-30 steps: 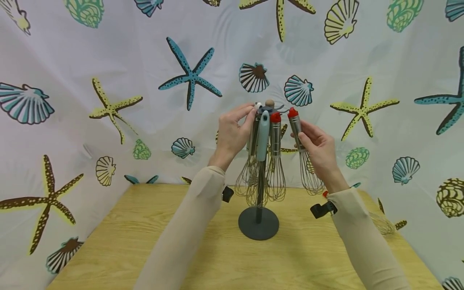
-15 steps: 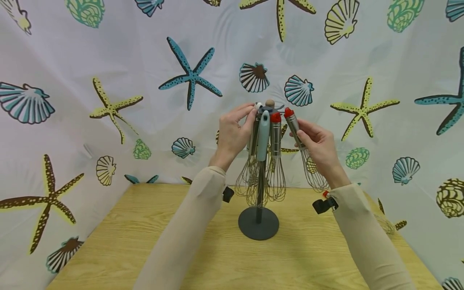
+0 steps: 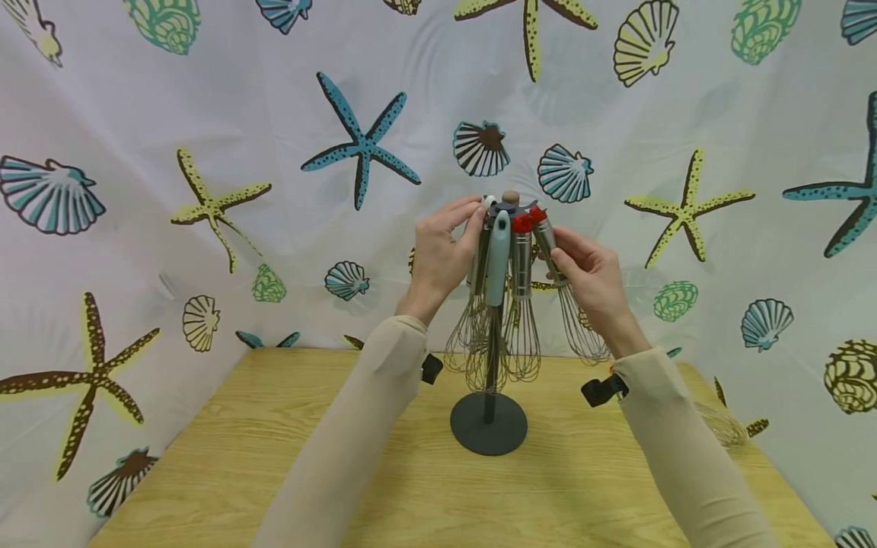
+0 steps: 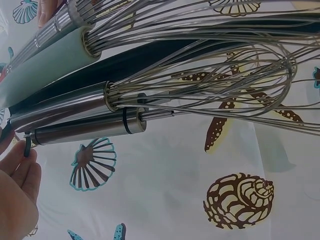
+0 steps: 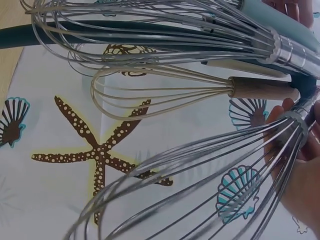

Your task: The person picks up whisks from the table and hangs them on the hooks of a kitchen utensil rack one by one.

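Note:
My right hand (image 3: 594, 280) holds a steel-handled whisk (image 3: 546, 237) with a red end, tilted, its wires hanging down to the right. The red end is close beside the top of a dark whisk stand (image 3: 489, 422); whether it touches a hook is unclear. In the right wrist view the fingers wrap the handle near the wire collar (image 5: 295, 122). My left hand (image 3: 441, 251) pinches at the stand's top, by the hooks; the exact spot is partly hidden. Hanging there are a light-blue-handled whisk (image 3: 499, 262), another red-ended whisk (image 3: 522, 266) and a wooden-handled whisk (image 5: 260, 88).
More steel-handled whisks (image 4: 85, 130) hang on the stand's left side. Another whisk (image 3: 722, 425) lies on the wooden table (image 3: 329, 457) at the right, partly behind my right sleeve. A shell-and-starfish patterned cloth (image 3: 240, 91) hangs behind and at both sides.
My right hand has moved left with the whisk, bringing its red end over next to the other red-ended whisk and tilting it more. My left hand has stayed at the stand's top.

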Demonstrator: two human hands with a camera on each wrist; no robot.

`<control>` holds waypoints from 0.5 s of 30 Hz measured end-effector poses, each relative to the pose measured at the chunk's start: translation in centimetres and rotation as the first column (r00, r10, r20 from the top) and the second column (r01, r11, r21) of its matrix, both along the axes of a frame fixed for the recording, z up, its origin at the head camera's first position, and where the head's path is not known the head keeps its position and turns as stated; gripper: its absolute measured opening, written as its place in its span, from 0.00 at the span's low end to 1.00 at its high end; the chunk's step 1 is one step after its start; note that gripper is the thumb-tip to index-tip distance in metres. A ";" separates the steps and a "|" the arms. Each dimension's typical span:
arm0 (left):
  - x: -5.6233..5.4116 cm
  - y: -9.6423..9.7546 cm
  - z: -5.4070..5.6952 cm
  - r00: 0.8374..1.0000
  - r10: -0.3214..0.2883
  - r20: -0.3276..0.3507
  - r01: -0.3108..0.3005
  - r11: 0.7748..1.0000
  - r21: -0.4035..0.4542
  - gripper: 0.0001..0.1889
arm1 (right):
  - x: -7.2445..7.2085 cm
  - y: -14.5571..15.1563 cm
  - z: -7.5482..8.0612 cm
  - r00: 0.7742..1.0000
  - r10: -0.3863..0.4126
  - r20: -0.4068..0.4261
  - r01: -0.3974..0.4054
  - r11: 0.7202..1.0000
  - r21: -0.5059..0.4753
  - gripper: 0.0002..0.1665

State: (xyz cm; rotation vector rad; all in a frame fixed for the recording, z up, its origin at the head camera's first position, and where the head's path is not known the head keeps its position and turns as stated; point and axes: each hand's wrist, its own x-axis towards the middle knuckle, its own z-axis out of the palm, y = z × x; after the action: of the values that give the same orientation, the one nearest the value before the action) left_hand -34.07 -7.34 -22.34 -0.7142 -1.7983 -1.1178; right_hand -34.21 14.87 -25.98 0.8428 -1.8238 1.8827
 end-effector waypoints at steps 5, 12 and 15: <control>0.0 0.0 -0.1 1.000 0.002 -0.002 -0.002 1.000 0.004 0.12 | -0.2 -0.6 -0.4 1.000 0.008 0.017 -0.008 1.000 0.002 0.26; -0.1 0.0 -0.1 1.000 -0.001 -0.014 0.001 1.000 0.004 0.12 | -0.5 -1.0 -0.7 0.999 -0.021 0.042 0.019 0.999 0.030 0.26; -0.1 0.1 -0.1 1.000 0.001 -0.017 -0.001 1.000 0.000 0.13 | -0.5 -1.1 -0.7 0.998 -0.034 0.051 0.032 0.999 0.033 0.27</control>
State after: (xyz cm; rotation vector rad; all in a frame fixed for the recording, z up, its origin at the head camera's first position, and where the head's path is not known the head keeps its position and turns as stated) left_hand -34.15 -7.24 -22.39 -0.7207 -1.7842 -1.1087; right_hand -34.72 13.82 -26.71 0.7770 -1.8914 1.8761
